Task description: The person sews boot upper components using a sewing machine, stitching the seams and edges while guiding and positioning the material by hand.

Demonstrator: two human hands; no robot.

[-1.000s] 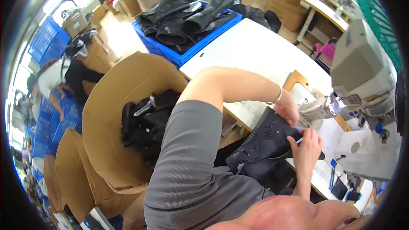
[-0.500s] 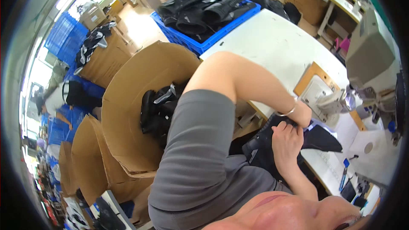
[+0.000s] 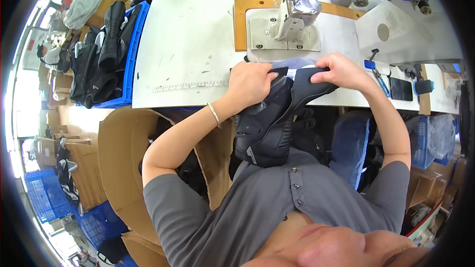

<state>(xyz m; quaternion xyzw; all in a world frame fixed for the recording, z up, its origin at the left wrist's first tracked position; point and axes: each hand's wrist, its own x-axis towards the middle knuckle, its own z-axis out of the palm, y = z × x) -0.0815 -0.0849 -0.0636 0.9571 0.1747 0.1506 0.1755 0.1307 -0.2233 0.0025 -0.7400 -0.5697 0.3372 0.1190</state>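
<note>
A black boot upper with a zipper hangs over the table's near edge, against my lap, its top opening spread toward the sewing machine. My left hand is closed on the zipper side of that opening. My right hand pinches the opposite flap between thumb and fingers. A pale lining shows in the gap between the two hands. Just beyond them stands the sewing machine's post and presser area, apart from the boot upper.
A white sewing table carries a printed ruler scale. Thread snips and a black phone-like slab lie at the right. A blue crate full of black boot uppers stands left, above a large cardboard box.
My view has swung round to face the machine squarely. The hands, earlier close together on the boot upper, are now apart, holding its top opening spread.
</note>
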